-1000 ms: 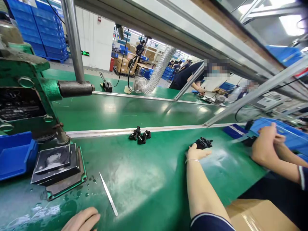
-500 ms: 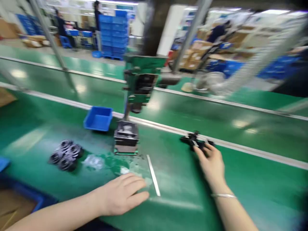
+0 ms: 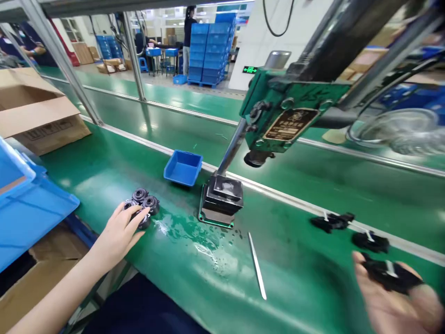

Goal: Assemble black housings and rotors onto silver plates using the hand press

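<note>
On the left of the bench sits a cluster of black round plastic parts (image 3: 150,204) with ringed centres. My left hand (image 3: 120,232) reaches over the near side of this cluster, its fingers stretched and thumb apart; whether the fingertips touch the parts is hard to tell. At the lower right, my right hand (image 3: 399,301), smeared by motion, is turned palm up around a black plastic part with a pale strip (image 3: 391,273). Behind it lie two similar black parts, one (image 3: 371,241) close to the hand and another (image 3: 332,221) farther left along the rail.
A green hand press (image 3: 278,111) stands mid-bench on its black base (image 3: 222,199). A blue bin (image 3: 183,168) sits beside it. A flat white strip (image 3: 257,266) lies before the press, near wet patches. At left are a cardboard box (image 3: 45,116) and blue crates (image 3: 34,204).
My left hand has moved left to the round parts. My right hand has lifted a black part off the bench and come nearer, palm up. The camera view has turned.
</note>
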The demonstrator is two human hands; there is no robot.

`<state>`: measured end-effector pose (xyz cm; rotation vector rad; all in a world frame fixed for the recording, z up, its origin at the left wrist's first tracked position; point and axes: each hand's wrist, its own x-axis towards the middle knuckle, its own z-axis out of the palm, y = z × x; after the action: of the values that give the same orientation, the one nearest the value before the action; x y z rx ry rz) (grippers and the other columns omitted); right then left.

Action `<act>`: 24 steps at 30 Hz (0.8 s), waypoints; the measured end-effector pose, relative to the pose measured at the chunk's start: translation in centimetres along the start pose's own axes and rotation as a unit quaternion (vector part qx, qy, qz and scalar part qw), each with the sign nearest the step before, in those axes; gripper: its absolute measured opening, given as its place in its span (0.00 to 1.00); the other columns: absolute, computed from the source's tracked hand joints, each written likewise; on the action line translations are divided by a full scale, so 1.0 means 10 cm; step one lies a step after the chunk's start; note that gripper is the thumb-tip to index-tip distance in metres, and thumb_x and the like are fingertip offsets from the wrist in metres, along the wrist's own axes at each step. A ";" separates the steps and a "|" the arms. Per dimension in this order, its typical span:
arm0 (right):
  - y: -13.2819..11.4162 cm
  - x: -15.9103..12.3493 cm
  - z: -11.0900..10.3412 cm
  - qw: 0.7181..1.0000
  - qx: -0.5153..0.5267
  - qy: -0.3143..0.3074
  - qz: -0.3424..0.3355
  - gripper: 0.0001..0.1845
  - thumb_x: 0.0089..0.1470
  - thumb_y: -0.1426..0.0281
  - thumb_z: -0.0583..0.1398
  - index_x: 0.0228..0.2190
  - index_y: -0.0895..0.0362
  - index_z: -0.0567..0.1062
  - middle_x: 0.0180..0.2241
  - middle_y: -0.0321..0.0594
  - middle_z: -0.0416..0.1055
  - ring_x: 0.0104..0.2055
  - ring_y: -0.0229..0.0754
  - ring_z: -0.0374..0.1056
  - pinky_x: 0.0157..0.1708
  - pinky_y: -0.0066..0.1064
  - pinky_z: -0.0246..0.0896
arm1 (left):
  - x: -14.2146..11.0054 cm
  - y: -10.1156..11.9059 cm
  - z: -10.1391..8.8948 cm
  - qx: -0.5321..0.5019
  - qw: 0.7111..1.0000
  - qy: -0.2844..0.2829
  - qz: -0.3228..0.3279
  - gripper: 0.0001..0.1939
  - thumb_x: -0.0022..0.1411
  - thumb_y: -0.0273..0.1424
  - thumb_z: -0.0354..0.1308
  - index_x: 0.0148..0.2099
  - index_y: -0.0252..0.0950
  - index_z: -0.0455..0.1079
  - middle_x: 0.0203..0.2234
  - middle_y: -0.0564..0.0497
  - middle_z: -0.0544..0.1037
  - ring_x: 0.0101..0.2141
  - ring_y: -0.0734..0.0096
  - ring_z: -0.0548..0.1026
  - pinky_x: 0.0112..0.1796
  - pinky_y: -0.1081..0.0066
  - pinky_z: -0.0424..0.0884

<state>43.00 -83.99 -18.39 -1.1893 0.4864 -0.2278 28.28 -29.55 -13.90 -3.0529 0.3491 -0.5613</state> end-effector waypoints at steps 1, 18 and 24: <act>-0.02 -0.07 0.07 1.000 0.010 0.006 -0.001 0.24 0.35 0.50 0.77 0.36 0.41 0.82 0.58 0.37 0.71 0.66 0.52 0.65 0.68 0.34 0.59 | -0.03 0.00 0.01 -0.002 1.000 0.013 0.010 0.29 0.69 0.24 0.57 0.70 0.36 0.57 0.53 0.37 0.74 0.55 0.51 0.75 0.61 0.41 0.67; 0.35 -0.84 1.11 0.942 0.094 -0.270 0.174 0.22 0.53 0.57 0.72 0.47 0.50 0.80 0.54 0.45 0.77 0.45 0.41 0.78 0.44 0.29 0.79 | 0.87 1.31 0.69 -0.463 0.877 -0.091 0.093 0.44 0.62 0.32 0.70 0.72 0.45 0.50 0.57 0.42 0.75 0.56 0.56 0.76 0.56 0.54 0.76; 0.45 -0.82 1.16 0.942 0.094 -0.236 0.220 0.18 0.53 0.57 0.72 0.40 0.54 0.78 0.52 0.45 0.78 0.42 0.41 0.78 0.44 0.33 0.79 | 0.81 1.36 0.84 -0.555 0.825 -0.100 0.030 0.44 0.62 0.33 0.69 0.72 0.46 0.48 0.56 0.45 0.76 0.56 0.58 0.76 0.58 0.52 0.75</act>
<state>41.00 -69.22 -17.29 -0.8793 0.2867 0.3840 35.69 -44.81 -19.67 -4.0881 1.0893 0.0572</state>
